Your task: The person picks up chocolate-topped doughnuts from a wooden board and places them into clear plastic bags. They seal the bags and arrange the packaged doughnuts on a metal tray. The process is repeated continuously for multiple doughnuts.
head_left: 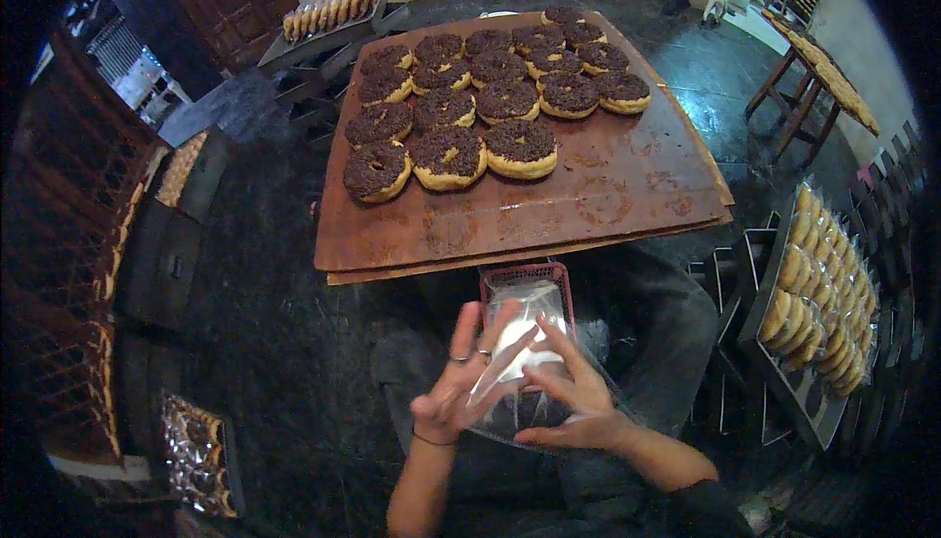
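Clear plastic bags [529,303] lie in a small red basket [564,293] at my lap, below the board's near edge. My left hand [459,381] has its fingers spread, with thin clear film beside the fingertips. Facing it, my right hand [578,396] stretches its fingers and thumb apart against the same clear film. Whether either hand pinches the film is hard to see through the glare. Beyond the basket, several ring doughnuts with dark chocolate sprinkles [449,154] stand in rows on a brown board [608,185].
At the right, a tray of wrapped pastries [818,293] rests on dark stacked crates [745,264]. Wrapped pastries [338,7] also stand at the far left. A tray of wrapped chocolate goods [199,455] lies at the lower left. A wooden bench [823,68] stands far right.
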